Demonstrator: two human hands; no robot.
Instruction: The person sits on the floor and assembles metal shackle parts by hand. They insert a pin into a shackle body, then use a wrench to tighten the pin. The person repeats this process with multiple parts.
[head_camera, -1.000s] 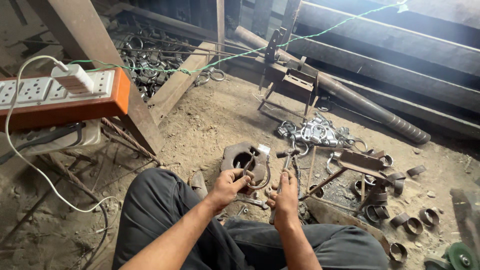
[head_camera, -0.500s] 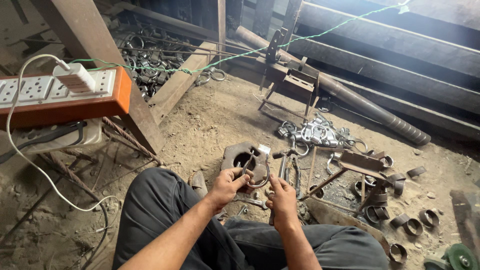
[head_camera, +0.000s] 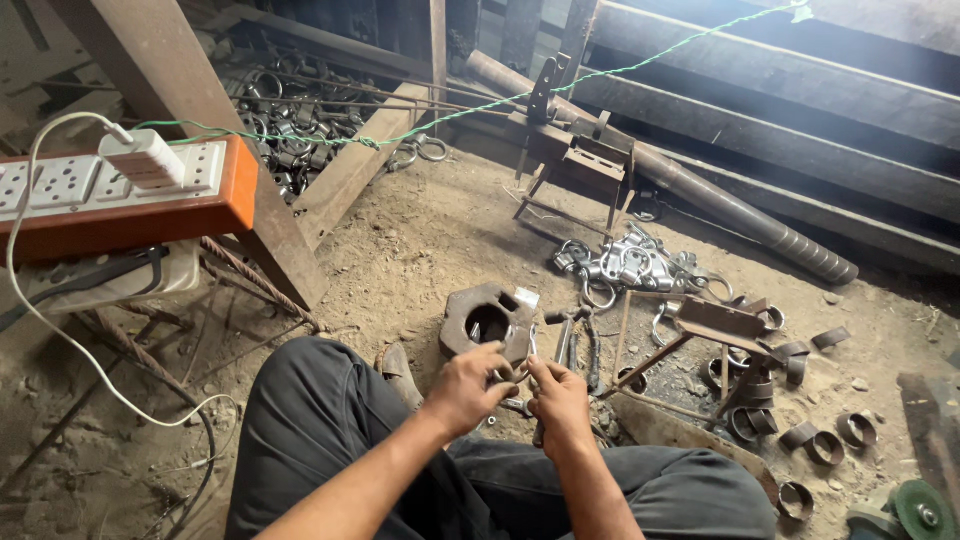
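Nearest the camera, the person's knees in dark trousers (head_camera: 330, 440) spread over the sandy floor (head_camera: 430, 240). Both forearms reach forward between them. The left hand (head_camera: 468, 388) and the right hand (head_camera: 560, 400) meet over a small metal ring (head_camera: 516, 375), the fingers of both pinched around it; the ring sits between the two hands, just above the ground and right in front of a heavy metal block (head_camera: 490, 322) with a round hole in its middle. How tightly each hand grips is hard to tell, since the fingers cover most of the ring.

Just beside the right hand lie a few dark rods and tools (head_camera: 575, 345) on the dirt. To the right stands a small rusty metal stand (head_camera: 700, 345), with short curled metal bands (head_camera: 830, 430) scattered around it. A green disc (head_camera: 920, 512) shows at the bottom right corner.

Further out, a heap of shiny metal clamps (head_camera: 625, 265) lies on the sand. On the left, an orange board with white sockets (head_camera: 120, 195) carries a white plug (head_camera: 145, 158), its white cable (head_camera: 60, 330) looping down to the floor.

Beyond that, a green string (head_camera: 480, 108) stretches across, over a rusty frame (head_camera: 575, 160) and a long thick pipe (head_camera: 720, 205). A pile of metal rings (head_camera: 290, 115) lies behind a slanting beam (head_camera: 190, 110) at the back.
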